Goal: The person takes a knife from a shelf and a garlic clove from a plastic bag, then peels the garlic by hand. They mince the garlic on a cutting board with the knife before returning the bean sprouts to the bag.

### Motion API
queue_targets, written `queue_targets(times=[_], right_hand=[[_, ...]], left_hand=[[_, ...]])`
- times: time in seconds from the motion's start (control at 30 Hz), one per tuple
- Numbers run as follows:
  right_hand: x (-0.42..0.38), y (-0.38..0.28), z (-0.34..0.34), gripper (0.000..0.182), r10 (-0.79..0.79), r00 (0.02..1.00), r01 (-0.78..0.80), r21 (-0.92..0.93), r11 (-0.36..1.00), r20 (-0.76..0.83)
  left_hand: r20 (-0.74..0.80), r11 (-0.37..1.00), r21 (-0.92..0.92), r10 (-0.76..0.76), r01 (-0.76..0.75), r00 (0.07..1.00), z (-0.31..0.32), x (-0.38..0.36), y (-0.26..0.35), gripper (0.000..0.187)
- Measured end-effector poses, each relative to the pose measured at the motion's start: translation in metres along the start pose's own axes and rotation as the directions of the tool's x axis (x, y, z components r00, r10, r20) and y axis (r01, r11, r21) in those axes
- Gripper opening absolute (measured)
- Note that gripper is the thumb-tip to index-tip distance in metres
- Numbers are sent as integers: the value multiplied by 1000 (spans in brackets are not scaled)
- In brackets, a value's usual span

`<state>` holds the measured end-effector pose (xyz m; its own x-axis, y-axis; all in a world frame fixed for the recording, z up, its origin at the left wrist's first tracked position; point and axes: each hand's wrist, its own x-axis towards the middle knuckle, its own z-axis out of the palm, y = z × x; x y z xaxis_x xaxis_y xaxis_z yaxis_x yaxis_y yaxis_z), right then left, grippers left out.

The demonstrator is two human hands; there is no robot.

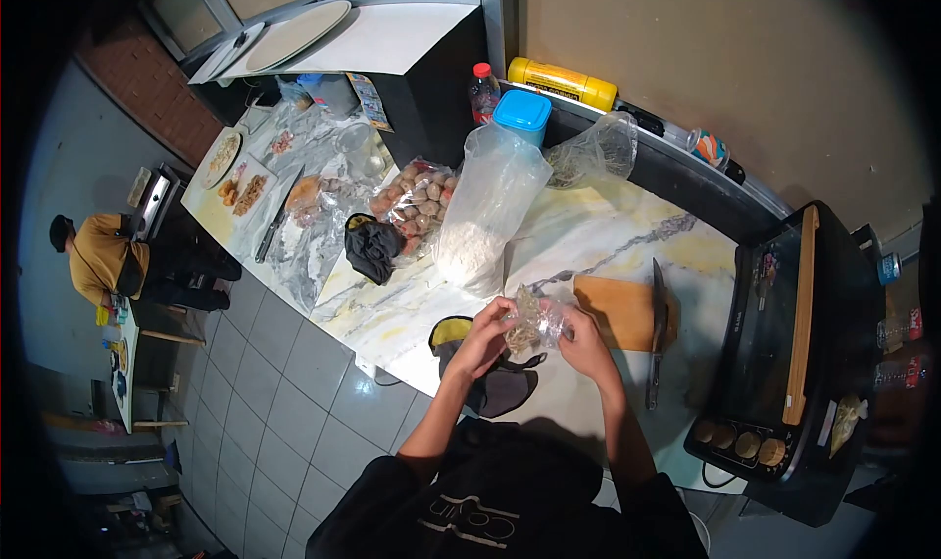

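Between my two hands, above the counter's near edge, is a small clear plastic bag [532, 326] with brownish dry bits inside; what they are I cannot make out. My left hand [484, 337] pinches the bag's left side. On the opposite side, my right hand [585, 345] grips the crinkled plastic. Below the left hand lies a dark cap [500, 382] with a yellow lining. Right of my right hand is a wooden cutting board [615, 311], with a long knife [657, 335] along its right edge. A tall bag of white contents [475, 250] stands just beyond my hands.
A black toaster oven [755, 343] stands at the right. Farther left are a bag of round brown items [417, 201], a black cloth bundle [372, 247] and another knife [278, 216]. A blue-lidded container [522, 113] is at the back. Another person [113, 260] works far left.
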<state>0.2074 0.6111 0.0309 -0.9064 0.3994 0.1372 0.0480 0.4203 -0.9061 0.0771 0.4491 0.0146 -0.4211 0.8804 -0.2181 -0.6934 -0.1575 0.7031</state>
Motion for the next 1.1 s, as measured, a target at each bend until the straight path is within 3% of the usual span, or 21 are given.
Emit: queue_targets(times=[0.03,0.1,0.17,0.23,0.27,0.3,0.4,0.43,0.5,0.53,0.6,0.63,0.7,0.9,1.0,1.1], right_hand=[[0,1,0,45,0,1000,0,-1,1000,0],[-1,0,-2,58,71,997,-66,253,965,-7],[-6,-9,-11,62,134,991,-137,307,942,32],[-9,-21,-17,68,198,978,-207,358,911,64],[-10,-24,-16,68,227,974,-215,448,868,28],[-12,-26,-16,67,262,965,-218,534,817,-6],[-21,-21,-19,55,214,970,-144,438,887,-113],[-26,-9,-21,55,223,967,-149,435,888,-124],[-31,10,-28,39,73,997,-80,307,948,33],[-33,10,-30,39,78,997,-82,305,949,24],[-37,9,-33,28,315,938,-343,250,905,147],[-38,10,-33,28,320,937,-347,252,904,142],[-37,13,-30,37,23,1000,-19,433,901,-3],[-31,-3,-24,57,178,984,-129,680,721,-3],[-31,9,-13,56,141,987,-69,610,789,-72],[-37,23,-13,47,90,995,-56,521,851,-41]], left_hand=[[40,996,-49,72,-70,997,-1,0,0,11],[35,987,-118,111,-106,993,-2,-3,4,15],[26,972,-185,152,-145,988,2,-2,10,20],[-238,999,-18,43,-48,970,8,1,13,28],[-248,982,159,144,-106,958,7,2,10,41],[-242,983,156,135,-99,961,6,2,9,41],[-258,986,156,96,-56,961,10,3,11,61],[-249,987,152,84,-46,965,9,3,9,61],[-137,993,111,61,-46,989,3,6,3,56],[-95,995,92,53,-44,994,-1,11,0,44],[-72,989,147,36,-25,997,-4,9,-3,38],[-56,979,202,26,-14,998,-4,9,-3,32],[-111,975,219,58,-32,992,3,11,-5,30],[-176,977,210,78,-40,981,16,11,-3,31],[-154,969,241,90,-51,984,15,10,-1,31],[-155,954,298,90,-40,984,14,10,-1,30]])
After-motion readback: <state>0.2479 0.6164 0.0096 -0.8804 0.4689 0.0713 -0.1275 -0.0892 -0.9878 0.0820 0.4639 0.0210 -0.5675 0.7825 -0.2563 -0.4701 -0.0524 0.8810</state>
